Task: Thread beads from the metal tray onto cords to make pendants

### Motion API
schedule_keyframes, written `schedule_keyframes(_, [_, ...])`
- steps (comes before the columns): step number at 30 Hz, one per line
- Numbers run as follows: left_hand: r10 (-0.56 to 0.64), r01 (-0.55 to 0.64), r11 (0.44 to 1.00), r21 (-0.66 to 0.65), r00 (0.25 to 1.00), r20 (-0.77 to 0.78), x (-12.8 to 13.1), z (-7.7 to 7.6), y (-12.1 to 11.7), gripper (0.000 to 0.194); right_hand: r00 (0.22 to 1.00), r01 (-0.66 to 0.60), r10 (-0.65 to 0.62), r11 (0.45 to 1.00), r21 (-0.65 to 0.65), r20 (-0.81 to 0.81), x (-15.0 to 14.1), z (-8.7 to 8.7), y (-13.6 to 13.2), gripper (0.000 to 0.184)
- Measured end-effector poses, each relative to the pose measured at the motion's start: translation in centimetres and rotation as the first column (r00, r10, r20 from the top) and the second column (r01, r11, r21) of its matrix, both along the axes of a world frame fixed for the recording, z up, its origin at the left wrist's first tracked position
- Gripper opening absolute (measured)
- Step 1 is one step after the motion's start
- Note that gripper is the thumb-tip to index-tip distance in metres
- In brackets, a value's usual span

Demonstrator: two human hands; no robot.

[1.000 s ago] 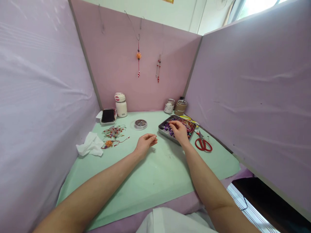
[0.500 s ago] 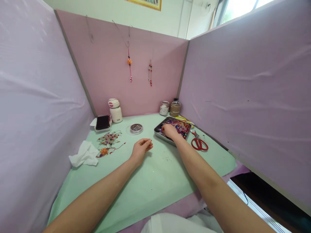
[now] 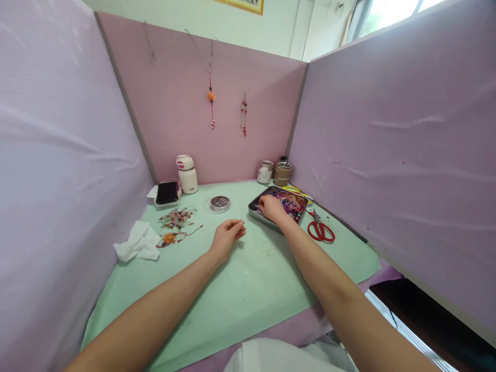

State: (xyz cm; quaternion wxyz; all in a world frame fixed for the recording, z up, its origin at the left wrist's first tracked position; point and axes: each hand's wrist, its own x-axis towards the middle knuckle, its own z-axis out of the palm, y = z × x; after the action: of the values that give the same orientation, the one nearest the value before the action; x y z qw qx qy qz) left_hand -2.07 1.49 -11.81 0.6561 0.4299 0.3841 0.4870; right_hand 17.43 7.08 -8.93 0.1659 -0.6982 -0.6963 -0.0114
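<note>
Dipped lower than a second ago, the right hand [image 3: 271, 207] has its fingers curled down into the tray [image 3: 264, 220], at the beads [image 3: 293, 211]; its fingertips are hidden, so their grip cannot be told. Thumb and forefinger of the left hand [image 3: 225, 241] are pinched together above the table [image 3: 248, 281], left of the tray; whether they hold anything cannot be told. Loose threads [image 3: 296, 198] lie among the beads. Red scissors [image 3: 321, 232] lie just right of the tray, and a round case [image 3: 220, 203] sits beyond the left hand. Farther left are beaded strings [image 3: 177, 219], an orange cluster [image 3: 169, 238] and a crumpled tissue [image 3: 138, 243].
</note>
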Motion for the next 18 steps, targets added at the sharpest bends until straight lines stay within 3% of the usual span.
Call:
schedule_keyframes(2, [-0.001, 0.001, 1.0, 0.003, 1.0, 0.005, 0.0, -0.1, 0.1, 0.032, 0.985, -0.029, 0.049, 0.992, 0.12, -0.165, -0.3, 0.2, -1.2, 0.021])
schedule_keyframes(4, [-0.004, 0.004, 1.0, 0.007, 1.0, 0.005, 0.1, -0.4, 0.2, 0.032, 0.893, -0.055, 0.153, 0.971, 0.234, -0.422, -0.9, 0.0, -2.6, 0.018])
schedule_keyframes(6, [-0.006, 0.006, 1.0, 0.009, 1.0, 0.001, 0.1, -0.5, 0.2, 0.033, 0.723, -0.08, 0.252, 0.956, 0.284, -0.643, -1.5, -0.6, -4.0, 0.016])
schedule_keyframes(8, [-0.005, 0.005, 1.0, 0.015, 1.0, -0.003, 0.1, -0.6, 0.2, 0.032, 0.517, -0.093, 0.273, 0.96, 0.263, -0.811, -2.0, -1.3, -5.0, 0.017])
schedule_keyframes(11, [0.003, -0.003, 1.0, 0.031, 1.0, -0.001, 0.1, -0.4, 0.0, 0.032, 0.206, -0.129, 0.207, 0.975, 0.183, -0.956, -2.3, -1.9, -5.8, 0.023])
schedule_keyframes(13, [0.007, -0.007, 0.999, 0.039, 1.0, 0.004, 0.1, -0.3, -0.1, 0.032, 0.058, -0.161, 0.153, 0.977, 0.142, -0.987, -2.2, -1.9, -5.9, 0.028])
schedule_keyframes(15, [0.006, -0.007, 0.999, 0.038, 1.0, 0.007, 0.1, -0.2, -0.1, 0.033, -0.021, -0.193, 0.118, 0.974, 0.12, -0.993, -2.1, -1.8, -5.9, 0.03])
schedule_keyframes(18, [0.003, -0.004, 0.999, 0.042, 1.0, 0.016, 0.2, -0.1, -0.2, 0.034, -0.049, -0.241, 0.101, 0.964, 0.11, -0.994, -2.1, -1.7, -6.1, 0.03])
